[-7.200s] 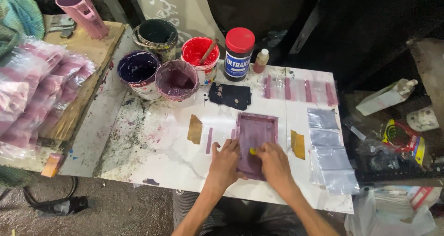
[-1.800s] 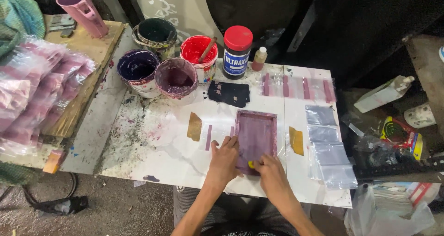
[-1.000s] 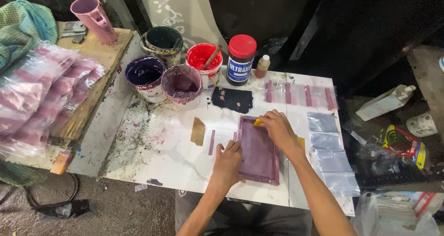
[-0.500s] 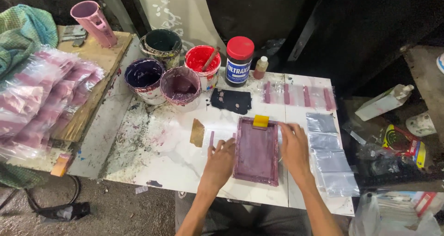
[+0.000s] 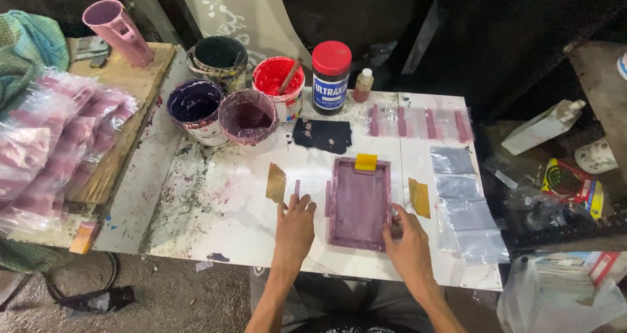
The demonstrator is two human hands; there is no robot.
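The purple frame point(image 5: 358, 203) lies on the white counter point(image 5: 235, 202) between both hands, long side pointing away, with the right hand point(image 5: 406, 236) gripping its near right corner and the left hand point(image 5: 294, 227) flat and open just beside its left edge.

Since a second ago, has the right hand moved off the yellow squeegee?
Yes. The right hand has come back toward the person, from the far edge of the purple screen frame to its near right corner. The yellow squeegee lies alone at the far edge.

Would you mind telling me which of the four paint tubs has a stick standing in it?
The red tub, rightmost beside the red-capped jar; the others hold no stick.
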